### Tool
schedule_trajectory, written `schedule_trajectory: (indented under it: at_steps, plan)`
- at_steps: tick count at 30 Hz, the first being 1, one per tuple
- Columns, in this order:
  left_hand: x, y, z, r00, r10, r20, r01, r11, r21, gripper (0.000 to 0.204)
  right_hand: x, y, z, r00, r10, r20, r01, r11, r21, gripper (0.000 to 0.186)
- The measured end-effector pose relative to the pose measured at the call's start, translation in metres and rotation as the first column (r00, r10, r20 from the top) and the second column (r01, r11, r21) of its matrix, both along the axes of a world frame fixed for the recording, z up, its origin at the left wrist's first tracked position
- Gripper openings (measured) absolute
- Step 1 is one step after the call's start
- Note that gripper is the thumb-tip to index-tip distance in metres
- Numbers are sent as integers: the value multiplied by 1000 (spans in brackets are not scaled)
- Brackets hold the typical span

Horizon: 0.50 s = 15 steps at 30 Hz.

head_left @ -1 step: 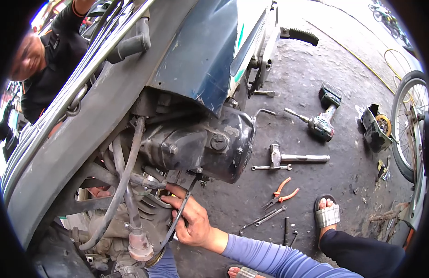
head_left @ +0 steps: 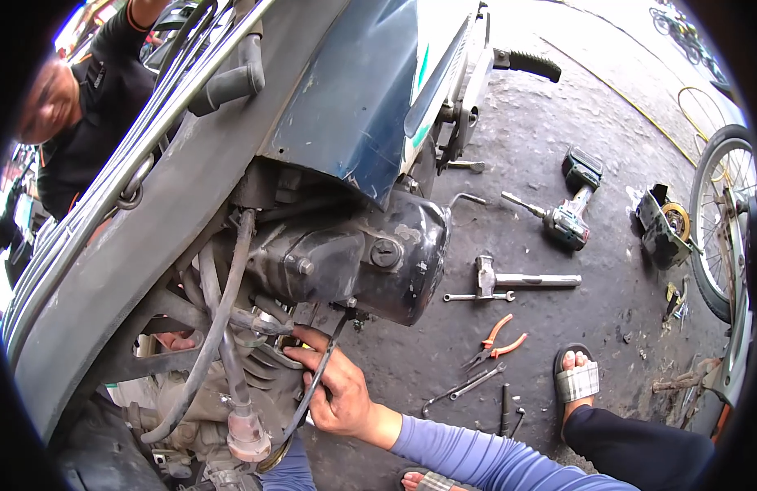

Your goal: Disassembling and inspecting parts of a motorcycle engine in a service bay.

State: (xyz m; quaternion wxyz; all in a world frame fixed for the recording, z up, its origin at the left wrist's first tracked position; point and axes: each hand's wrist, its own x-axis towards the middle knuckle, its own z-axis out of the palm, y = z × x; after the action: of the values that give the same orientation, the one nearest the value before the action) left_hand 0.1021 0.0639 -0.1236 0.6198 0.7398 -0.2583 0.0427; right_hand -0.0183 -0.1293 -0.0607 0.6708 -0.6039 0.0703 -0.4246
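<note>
My right hand point(head_left: 339, 391) reaches in from the lower right to the finned engine cylinder point(head_left: 268, 372) of a motorbike. Its fingers are bent and pressed together at the cylinder's edge, and their tips go out of sight there, so what they hold is hidden. A thin black cable point(head_left: 316, 378) runs down across these fingers. Through a gap in the frame, part of my left hand point(head_left: 175, 339) shows behind the engine; most of its fingers are covered. The left sleeve point(head_left: 288, 473) passes beneath the engine. A grey rubber hose point(head_left: 213, 344) hangs in front of the engine.
On the floor to the right lie orange-handled pliers point(head_left: 497, 337), a hammer point(head_left: 526, 280), a small spanner point(head_left: 479, 296), a cordless impact driver point(head_left: 571, 214) and several other tools. A bicycle wheel point(head_left: 706, 221) stands at far right. Another person point(head_left: 92, 98) is at upper left.
</note>
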Motion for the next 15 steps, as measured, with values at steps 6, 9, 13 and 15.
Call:
schedule_trajectory:
  at_steps: [6,9,13,15]
  plan:
    - [-17,6,1,992,73,99,-81,993,81,36,-2,4,1,1000,27,-16,-27,1000,11,43]
    - [-27,7,2,983,110,147,-127,985,114,36,-4,4,4,999,45,-23,-45,999,18,40]
    - [-53,12,2,967,169,192,-199,969,146,35,-4,2,0,991,-71,-111,59,993,-105,33]
    - [-66,16,4,952,211,221,-247,957,154,35,-12,3,4,989,-50,-140,38,995,-92,33]
